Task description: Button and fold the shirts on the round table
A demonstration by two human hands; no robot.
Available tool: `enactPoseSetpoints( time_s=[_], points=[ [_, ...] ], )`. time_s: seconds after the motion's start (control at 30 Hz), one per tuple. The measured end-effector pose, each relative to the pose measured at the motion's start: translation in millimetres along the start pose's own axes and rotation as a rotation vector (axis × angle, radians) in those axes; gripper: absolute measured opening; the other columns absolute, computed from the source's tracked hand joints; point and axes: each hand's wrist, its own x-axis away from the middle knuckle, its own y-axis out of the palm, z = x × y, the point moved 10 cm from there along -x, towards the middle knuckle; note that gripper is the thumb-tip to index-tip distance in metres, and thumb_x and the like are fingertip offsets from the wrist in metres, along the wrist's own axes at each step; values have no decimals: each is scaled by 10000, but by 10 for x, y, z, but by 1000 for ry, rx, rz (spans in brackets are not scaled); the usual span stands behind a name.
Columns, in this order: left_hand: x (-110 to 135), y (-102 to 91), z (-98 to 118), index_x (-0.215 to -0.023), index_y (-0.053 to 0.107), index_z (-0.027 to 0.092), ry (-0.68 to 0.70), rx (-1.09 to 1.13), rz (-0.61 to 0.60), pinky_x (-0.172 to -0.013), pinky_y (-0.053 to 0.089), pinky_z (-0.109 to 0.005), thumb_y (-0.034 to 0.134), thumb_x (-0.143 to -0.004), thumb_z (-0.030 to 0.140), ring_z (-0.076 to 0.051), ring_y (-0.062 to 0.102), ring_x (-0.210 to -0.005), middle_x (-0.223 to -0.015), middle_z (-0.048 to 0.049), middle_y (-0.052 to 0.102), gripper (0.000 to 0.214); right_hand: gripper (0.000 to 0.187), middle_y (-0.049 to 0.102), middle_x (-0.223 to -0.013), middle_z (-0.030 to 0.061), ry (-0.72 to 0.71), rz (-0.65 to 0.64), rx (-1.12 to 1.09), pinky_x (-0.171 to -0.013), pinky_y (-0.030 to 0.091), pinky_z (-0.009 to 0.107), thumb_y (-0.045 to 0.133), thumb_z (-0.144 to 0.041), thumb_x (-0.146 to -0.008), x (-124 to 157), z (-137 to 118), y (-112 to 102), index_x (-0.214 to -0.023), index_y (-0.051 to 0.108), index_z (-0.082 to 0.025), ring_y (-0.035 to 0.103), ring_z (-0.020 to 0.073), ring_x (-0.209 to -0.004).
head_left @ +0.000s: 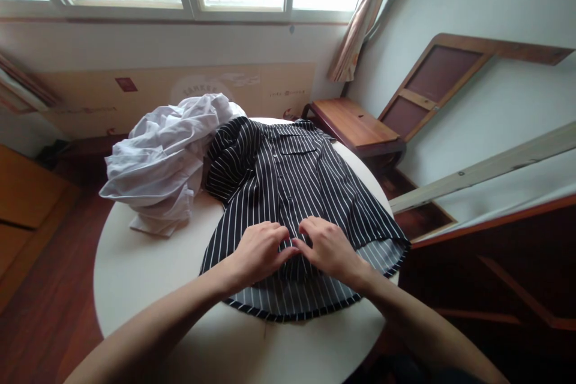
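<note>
A black shirt with white stripes [288, 189] lies front side up on a round white table [130, 279], its curved hem toward me and its collar end at the far side. Small buttons run down its middle, and the paler inside of the fabric shows along the hem. My left hand [261, 247] is over the lower front, left of the button line. Facing it from the right is my right hand [327, 249]. Both have bent fingers with thumbs held apart, thumb tips nearly meeting; striped cloth shows in the gaps. Whether the fingertips touch the cloth is hard to see.
A heap of crumpled white cloth [164, 156] sits on the table's left side, against the shirt's bunched sleeve. Beyond the table stand a low wooden stool-like piece [357, 120] and a wall under windows. A pale rail [486, 168] runs along the right.
</note>
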Motion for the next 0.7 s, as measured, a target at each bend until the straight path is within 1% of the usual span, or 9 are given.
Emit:
enactPoseSetpoints(
  time_s=[0.07,0.1,0.2,0.27,0.4,0.5,0.57,0.63,0.7],
  points=[
    [-95,145,-11,-828,597,177,-21,-21,-22,-656,403,-294,602,-848,416,-192,592,-769,-809,-29,642,240,78,621,-829,65,20,-53,112,-687,417,304,562,-233,-857,-36,-5,153,-816,574,-167,582,201,-776],
    [-127,205,-31,-832,592,176,-35,-32,-31,-655,405,-297,622,-830,421,-199,594,-775,-816,-33,643,247,54,624,-831,70,47,-62,145,-684,416,302,554,-202,-846,-44,26,194,-814,577,-166,587,204,-778],
    [-170,293,-131,-869,576,175,-71,-49,-38,-666,412,-310,663,-766,514,-218,583,-800,-852,-47,635,365,79,633,-814,73,119,-57,161,-694,415,298,513,-124,-812,-52,167,218,-797,582,-161,597,200,-771],
    [-173,286,-227,-893,568,174,-93,-59,-23,-689,415,-323,683,-710,582,-230,570,-830,-890,-57,624,462,115,648,-814,70,159,-40,87,-712,417,298,491,-106,-799,-58,288,192,-807,593,-159,603,192,-766],
    [-169,218,-440,-966,570,178,-136,-63,-2,-750,413,-361,711,-614,655,-260,542,-913,-974,-68,597,609,123,665,-768,37,302,36,-260,-713,431,292,516,-142,-747,-65,629,145,-815,617,-165,608,173,-720],
    [-180,152,-496,-1019,577,186,-152,-43,-11,-779,410,-376,716,-641,616,-264,532,-944,-1008,-68,590,589,179,671,-773,27,376,62,-603,-687,448,269,512,-146,-687,-65,805,223,-819,633,-159,614,160,-725],
    [-211,96,-407,-1040,581,194,-125,-11,5,-780,414,-363,692,-719,541,-247,537,-944,-1012,-61,595,485,212,669,-761,21,419,51,-803,-645,447,254,504,-165,-672,-61,857,318,-829,646,-151,605,148,-697],
    [-261,59,-248,-1034,589,199,-87,28,35,-769,422,-341,640,-795,479,-222,551,-918,-986,-51,608,372,199,649,-701,6,464,48,-936,-583,426,242,522,-201,-665,-52,882,400,-802,656,-145,570,128,-624],
    [-323,87,-98,-985,607,190,-66,42,45,-759,431,-327,601,-835,446,-207,565,-878,-940,-49,622,297,176,623,-644,-12,512,67,-1039,-529,396,228,562,-235,-650,-38,905,455,-766,658,-145,525,104,-553]
  ],
)
